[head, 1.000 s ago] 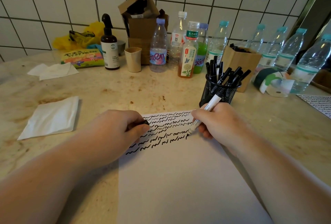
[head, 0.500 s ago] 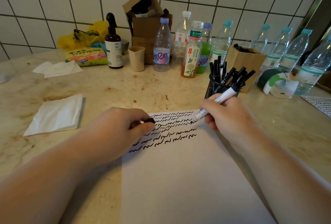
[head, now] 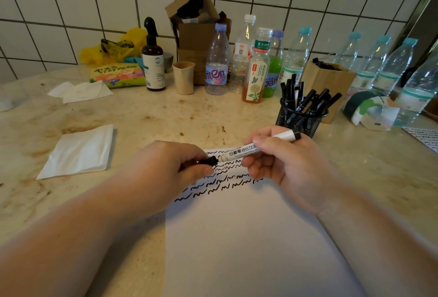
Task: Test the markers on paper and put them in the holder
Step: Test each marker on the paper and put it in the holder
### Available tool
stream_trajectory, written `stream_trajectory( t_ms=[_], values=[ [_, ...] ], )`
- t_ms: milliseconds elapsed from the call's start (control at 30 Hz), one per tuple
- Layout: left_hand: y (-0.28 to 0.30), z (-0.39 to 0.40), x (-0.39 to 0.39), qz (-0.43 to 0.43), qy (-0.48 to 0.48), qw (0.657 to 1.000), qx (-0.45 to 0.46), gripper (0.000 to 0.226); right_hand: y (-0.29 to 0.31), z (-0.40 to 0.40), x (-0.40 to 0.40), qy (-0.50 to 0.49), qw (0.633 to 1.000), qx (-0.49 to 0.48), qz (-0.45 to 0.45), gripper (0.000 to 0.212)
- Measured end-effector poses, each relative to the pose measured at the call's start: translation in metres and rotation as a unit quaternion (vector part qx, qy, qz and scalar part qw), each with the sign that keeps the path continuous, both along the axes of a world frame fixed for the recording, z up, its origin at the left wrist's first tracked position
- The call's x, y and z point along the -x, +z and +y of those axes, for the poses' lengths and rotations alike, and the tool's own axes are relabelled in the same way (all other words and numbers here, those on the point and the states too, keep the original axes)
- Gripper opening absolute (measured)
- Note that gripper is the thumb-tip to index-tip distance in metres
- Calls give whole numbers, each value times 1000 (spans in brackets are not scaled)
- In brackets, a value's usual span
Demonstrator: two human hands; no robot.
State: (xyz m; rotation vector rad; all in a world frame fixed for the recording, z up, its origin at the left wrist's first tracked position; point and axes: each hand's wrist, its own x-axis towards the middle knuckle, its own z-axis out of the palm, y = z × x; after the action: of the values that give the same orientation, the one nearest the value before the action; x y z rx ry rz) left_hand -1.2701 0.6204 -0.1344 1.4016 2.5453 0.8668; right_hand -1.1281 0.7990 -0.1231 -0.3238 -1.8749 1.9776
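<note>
Behind hands: mesh holder (head: 301,120), bottles (head: 256,66); tissue (head: 78,152) lies left of paper (head: 248,244).

My right hand (head: 284,166) no longer writes — it has lifted the whiteboard marker (head: 258,148) off the paper (head: 248,237) and turned it nearly level, tip pointing left. My left hand (head: 170,168) has risen too, bringing the black cap (head: 209,161) up to the tip — the two now almost meet.

Matt paper (head: 248,237) on glossy stone counter (head: 142,126).
</note>
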Motion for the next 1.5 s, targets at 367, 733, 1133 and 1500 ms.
stream_trajectory(
  t_ms=[367, 733, 1133, 1500],
  values=[
    [3, 0, -3, -17, -2, 1000, 18, 13, -3, -6, 0, 15, 999, 33, -16, 28],
    [2, -1, -7, -130, -52, 990, -28, 16, -2, -8, 2, 29, 999, 13, 9, 30],
    [-5, 3, 9, -160, -52, 984, -58, 12, -7, -5, 0, 23, 995, -92, 24, 18],
    [-3, -1, 3, -22, 12, 1000, -3, 12, 46, 46, -30, -425, 866, -263, 28, 23]
  ],
)
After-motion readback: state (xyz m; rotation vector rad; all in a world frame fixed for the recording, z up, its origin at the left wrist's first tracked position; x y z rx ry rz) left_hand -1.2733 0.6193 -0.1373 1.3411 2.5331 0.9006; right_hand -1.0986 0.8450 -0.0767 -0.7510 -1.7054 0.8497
